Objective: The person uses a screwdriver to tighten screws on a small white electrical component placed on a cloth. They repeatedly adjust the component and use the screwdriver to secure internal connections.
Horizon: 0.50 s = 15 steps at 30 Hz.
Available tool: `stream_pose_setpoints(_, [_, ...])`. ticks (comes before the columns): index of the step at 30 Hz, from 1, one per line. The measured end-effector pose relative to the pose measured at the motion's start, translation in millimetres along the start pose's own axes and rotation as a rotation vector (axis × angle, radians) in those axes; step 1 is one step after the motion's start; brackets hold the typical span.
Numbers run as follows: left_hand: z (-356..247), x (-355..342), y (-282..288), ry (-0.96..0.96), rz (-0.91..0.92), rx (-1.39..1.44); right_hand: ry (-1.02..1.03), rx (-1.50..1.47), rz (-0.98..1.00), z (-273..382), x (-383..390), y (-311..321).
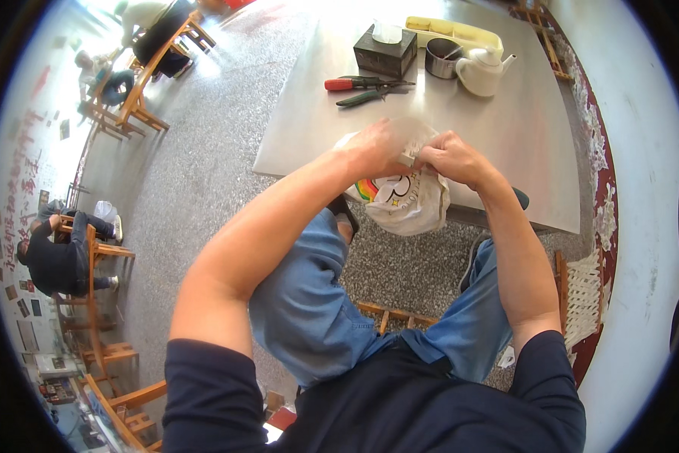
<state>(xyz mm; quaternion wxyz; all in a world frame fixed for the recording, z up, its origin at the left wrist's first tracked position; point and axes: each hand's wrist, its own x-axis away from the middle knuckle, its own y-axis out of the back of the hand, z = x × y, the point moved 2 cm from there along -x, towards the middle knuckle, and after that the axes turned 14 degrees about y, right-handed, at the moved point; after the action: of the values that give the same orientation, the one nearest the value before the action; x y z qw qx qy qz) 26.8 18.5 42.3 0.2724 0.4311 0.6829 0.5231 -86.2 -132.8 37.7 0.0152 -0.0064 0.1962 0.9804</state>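
A white cloth bag [407, 208] with a rainbow and dark print hangs at the table's near edge, below my hands. My right hand [454, 157] is closed, its thumb and fingers pinching the gathered top of the bag. My left hand [377, 149] lies against the bag's upper left side; its fingers are smeared by motion, so their grip does not show. Between the hands a pale, ridged bit of material [410, 155] shows, too unclear to name. Beyond them, a red-handled tool [344, 84] and green-handled pliers [366, 97] lie on the metal table [324, 124].
At the table's far side stand a dark tissue box [384, 53], a metal cup [441, 59], a white teapot [481, 72] and a yellow tray [460, 32]. A dark green rounded end [520, 198] sticks out near my right forearm. Wooden chairs [147, 72] and other people are on the left.
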Motion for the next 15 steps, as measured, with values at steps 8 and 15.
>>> stream_pose_setpoints(8, [0.8,1.4,-0.4,-0.022,-0.021,0.041,0.008,0.024,-0.047,1.2,-2.1,-3.3])
stream_pose_setpoints(15, [4.5,-0.2,-0.5,-0.04,-0.021,0.042,0.003,-0.01,-0.073,-1.9,-3.8,-4.2])
